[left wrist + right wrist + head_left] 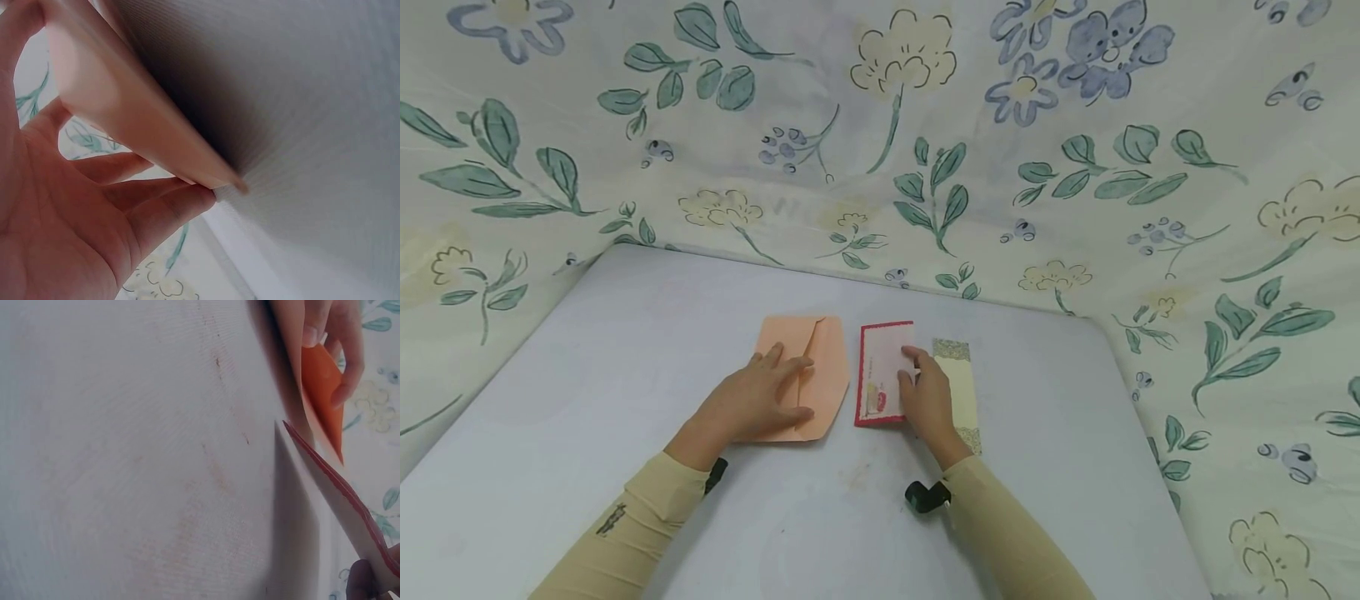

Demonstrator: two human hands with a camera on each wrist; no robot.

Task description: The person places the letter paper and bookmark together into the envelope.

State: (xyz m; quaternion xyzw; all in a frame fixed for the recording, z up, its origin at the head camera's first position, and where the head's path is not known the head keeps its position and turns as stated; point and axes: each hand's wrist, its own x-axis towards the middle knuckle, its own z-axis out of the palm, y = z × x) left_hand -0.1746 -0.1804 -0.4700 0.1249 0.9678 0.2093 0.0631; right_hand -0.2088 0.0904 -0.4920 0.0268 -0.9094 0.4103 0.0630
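Observation:
A peach paper envelope (827,379) lies on the left, its opening facing right, and my left hand (752,400) rests on it with spread fingers. In the left wrist view those fingers (172,215) touch the paper's underside edge. Beside the envelope, a white greeting card (883,354) with a red border and a small picture is pinched at its right edge by my right hand (931,404). In the right wrist view the card (340,494) stands tilted off the table, and the envelope's orange inside (322,378) shows. The right palm is hidden.
A pale yellow strip (961,387) with glittery ends lies to the right, partly under my right hand. The white table (1045,400) backs onto a floral cloth (820,100). Dark wrist devices (927,497) sit at both cuffs.

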